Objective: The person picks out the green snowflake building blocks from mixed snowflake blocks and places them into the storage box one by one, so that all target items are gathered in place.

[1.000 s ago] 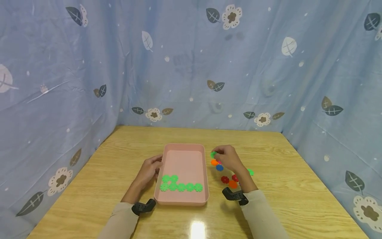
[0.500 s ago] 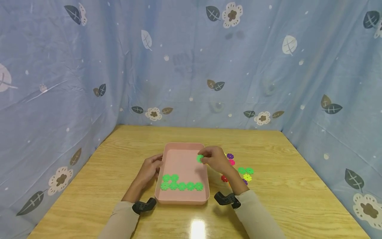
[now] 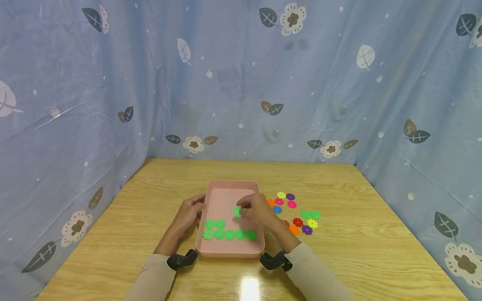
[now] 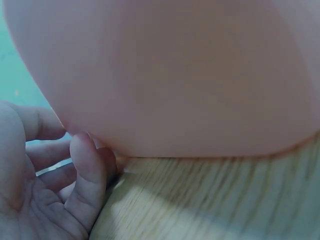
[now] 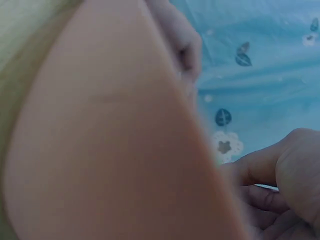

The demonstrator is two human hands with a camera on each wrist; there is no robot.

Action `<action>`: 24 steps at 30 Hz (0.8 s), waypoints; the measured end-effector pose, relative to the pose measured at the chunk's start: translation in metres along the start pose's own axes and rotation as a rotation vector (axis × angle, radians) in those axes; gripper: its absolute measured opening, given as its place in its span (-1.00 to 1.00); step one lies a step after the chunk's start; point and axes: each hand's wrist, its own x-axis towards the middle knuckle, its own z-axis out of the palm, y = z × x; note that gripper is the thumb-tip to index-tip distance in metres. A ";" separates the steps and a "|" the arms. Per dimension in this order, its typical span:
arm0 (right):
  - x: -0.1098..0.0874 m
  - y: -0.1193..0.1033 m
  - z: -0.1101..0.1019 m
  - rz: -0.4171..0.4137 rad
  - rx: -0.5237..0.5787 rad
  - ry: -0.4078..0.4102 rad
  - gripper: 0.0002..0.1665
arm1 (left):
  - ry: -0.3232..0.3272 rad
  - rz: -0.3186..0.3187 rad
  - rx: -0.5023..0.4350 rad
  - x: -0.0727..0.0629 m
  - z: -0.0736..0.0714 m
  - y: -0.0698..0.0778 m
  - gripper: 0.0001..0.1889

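A pink tray (image 3: 233,254) lies on the table, with several green flower-shaped plastic discs (image 3: 229,235) in two rows at its near end. My left hand (image 3: 187,214) holds the tray's left side; in the left wrist view its curled fingers (image 4: 87,157) meet the tray wall (image 4: 190,100). Over the tray's right half, my right hand (image 3: 257,209) pinches one green flower disc (image 3: 237,211) between thumb and fingers. In the right wrist view the tray wall (image 5: 115,140) covers much of the frame and hides the held disc almost entirely.
Right of the tray lie loose flower discs: two green (image 3: 310,215), others yellow (image 3: 312,223), purple (image 3: 306,230), red (image 3: 298,222), orange (image 3: 294,230), pink (image 3: 291,204) and blue (image 3: 277,209). A blue patterned curtain (image 3: 241,83) stands behind the wooden table (image 3: 350,251).
My right hand has picked up the green disc from the loose pieces and carried it left, over the tray's rim and above its inside. The left hand has stayed at the tray's side.
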 end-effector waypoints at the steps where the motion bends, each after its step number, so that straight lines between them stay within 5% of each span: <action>1: 0.000 0.001 0.003 0.001 -0.018 0.001 -0.78 | -0.001 -0.002 0.002 0.000 0.000 0.000 -0.49; 9: -0.001 -0.001 0.020 -0.038 -0.239 0.002 -0.84 | 0.049 -0.002 -0.002 0.015 -0.004 -0.037 -0.52; 24: -0.004 0.002 0.029 -0.026 -0.430 -0.020 -0.93 | 0.026 0.020 0.014 0.021 -0.002 -0.038 -0.48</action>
